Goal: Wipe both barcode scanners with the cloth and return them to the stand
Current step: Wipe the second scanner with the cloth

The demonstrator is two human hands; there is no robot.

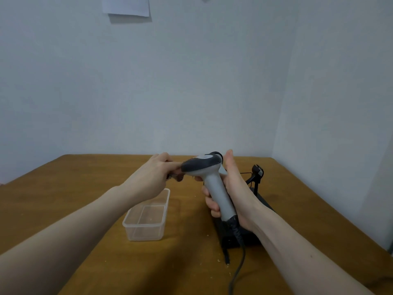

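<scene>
The barcode scanner (209,177) is held above the table (63,209), at 11 o'clock from the stand (258,177). Its stiff, light grey handle is wrapped by the right hand (231,194). A dark cloth (176,176) is pinched against the smooth head by the left hand (157,173).

container (146,218) left — stand (258,201) right

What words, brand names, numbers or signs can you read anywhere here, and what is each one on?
No text can be read in this view.
Scanner: a small pale round mark on top of its dark head, too blurred to read.
Paper on the wall: looks blank from here, no print can be made out.
Plastic box: clear, no label showing.
Stand: black, no marking visible.
</scene>
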